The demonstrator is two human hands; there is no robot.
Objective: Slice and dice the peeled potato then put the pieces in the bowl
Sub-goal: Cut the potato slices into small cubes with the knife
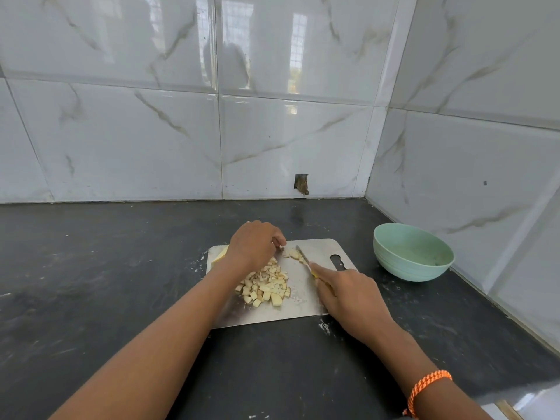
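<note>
On the dark bench (121,268) lies a metal cutting board (306,301); a heap of diced potato pieces (266,286) sits at its middle, and a larger uncut potato chunk (219,254) shows at the board's far-left corner, partly hidden by the left hand (253,244); that hand's fingers are curled down at a few small pieces (293,254) near the far edge, though whether they pinch anything cannot be told; the right hand (348,295) grips a yellow-handled knife (304,257), its blade lying against those small pieces; a pale green bowl (391,259) stands on the bench right of the board, apart from it; an orange braided band (424,389) circles the right wrist.
</note>
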